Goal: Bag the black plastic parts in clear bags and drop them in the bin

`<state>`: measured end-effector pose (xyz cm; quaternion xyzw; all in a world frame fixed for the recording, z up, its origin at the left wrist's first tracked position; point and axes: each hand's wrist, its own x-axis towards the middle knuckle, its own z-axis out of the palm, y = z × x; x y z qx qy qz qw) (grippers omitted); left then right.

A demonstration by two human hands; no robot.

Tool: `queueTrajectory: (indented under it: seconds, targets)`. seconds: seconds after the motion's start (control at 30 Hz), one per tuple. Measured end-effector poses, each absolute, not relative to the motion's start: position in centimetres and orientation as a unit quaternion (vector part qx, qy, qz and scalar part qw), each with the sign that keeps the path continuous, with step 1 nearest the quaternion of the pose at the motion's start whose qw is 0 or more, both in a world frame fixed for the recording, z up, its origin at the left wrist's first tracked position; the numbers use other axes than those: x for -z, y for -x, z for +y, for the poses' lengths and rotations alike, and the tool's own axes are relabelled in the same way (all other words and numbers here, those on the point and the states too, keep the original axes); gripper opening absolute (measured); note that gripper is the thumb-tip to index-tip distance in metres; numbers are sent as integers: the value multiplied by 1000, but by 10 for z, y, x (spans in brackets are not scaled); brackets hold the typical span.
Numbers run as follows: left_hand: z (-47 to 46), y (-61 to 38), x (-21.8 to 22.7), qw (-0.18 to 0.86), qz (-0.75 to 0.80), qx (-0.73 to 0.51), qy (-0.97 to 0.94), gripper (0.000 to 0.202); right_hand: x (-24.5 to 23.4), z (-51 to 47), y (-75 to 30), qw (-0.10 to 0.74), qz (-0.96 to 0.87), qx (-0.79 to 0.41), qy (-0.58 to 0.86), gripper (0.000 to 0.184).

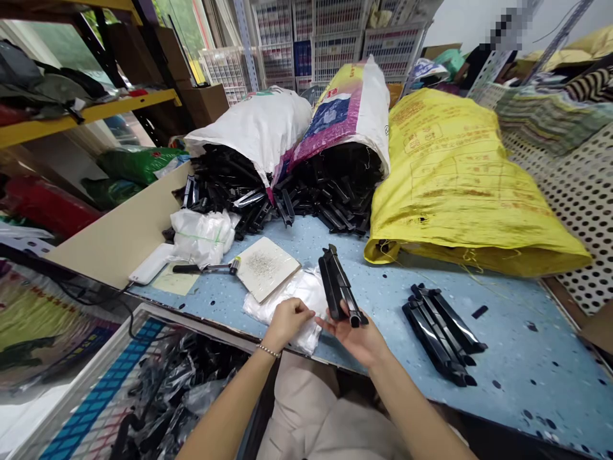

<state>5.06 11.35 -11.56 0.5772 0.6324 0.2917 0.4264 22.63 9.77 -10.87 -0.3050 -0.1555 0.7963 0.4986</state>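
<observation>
Black parts held in the right hand beside a stack of clear-white bags

At the centre of the frame, the right hand (357, 335) is turning its palm upward and gripping a small bundle of black parts (338, 284), its fingers closing around the near end while the far end is pointing toward the top of the frame. Just left of it, the left hand (290, 322) is hovering at the near edge of the white plastic bags (313, 294), thumb and fingers drawing together; whether they are pinching any film, one cannot tell. A speckled pale block (265, 265) is resting partly on the bags. At centre right, further black parts (443, 338) are lying side by side on the blue table (383, 291). At upper centre, open sacks (258, 124) are spilling similar pieces.

The step in hand is seemingly one of keeping the bundle together while the other hand is attending to the bags. The next move is probably calling for a steady right-hand grip and a light left-hand pinch, separating one thin layer.
</observation>
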Motion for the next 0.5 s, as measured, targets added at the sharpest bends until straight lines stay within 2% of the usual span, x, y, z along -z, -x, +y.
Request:
queueTrajectory:
  seconds: [0.17, 0.33, 0.4, 0.5]
  targets:
    - [113, -38, 104, 428, 610, -323, -583, 14, 124, 114, -204, 553, -123, -743, 357, 26]
    - [114, -19, 93, 395, 607, -363, -586, 15, 129, 114, -207, 561, -126, -729, 372, 26]
    - [111, -14, 92, 334, 602, -355, -632, 7, 124, 109, -217, 558, -142, -726, 376, 25]
    - [106, -12, 96, 198, 570, -259, -754, 20, 114, 91, -236, 532, -142, -759, 348, 22]
